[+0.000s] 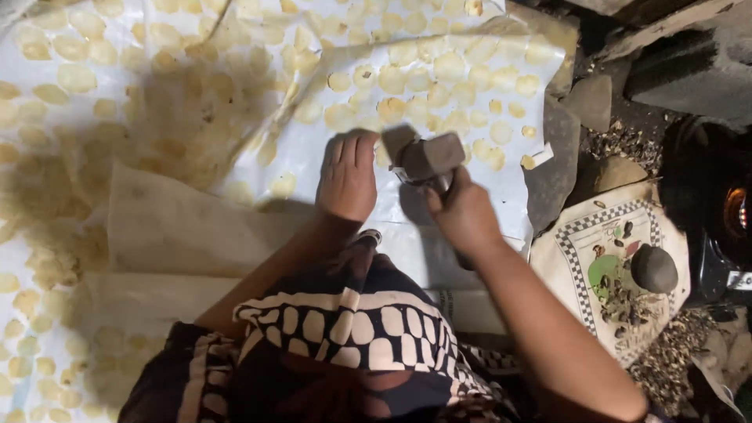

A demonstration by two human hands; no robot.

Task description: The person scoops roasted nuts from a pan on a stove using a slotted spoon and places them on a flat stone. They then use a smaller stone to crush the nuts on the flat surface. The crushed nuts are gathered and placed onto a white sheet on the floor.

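Head view: right hand (462, 211) clenches a heavy, rigid stone hammer (427, 159) by its handle; left hand (347, 176), at 9 o'clock, presses flat, holding nothing, on the white sheet (439, 235).

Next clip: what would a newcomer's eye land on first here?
Most striking is the white sheet covering the ground, strewn with pale yellow flattened discs across the top and left. At centre, the right hand grips a grey stone hammer raised above the sheet, while the left hand lies flat beside it. To the right, a round dark stone sits on a checker-bordered cloth.
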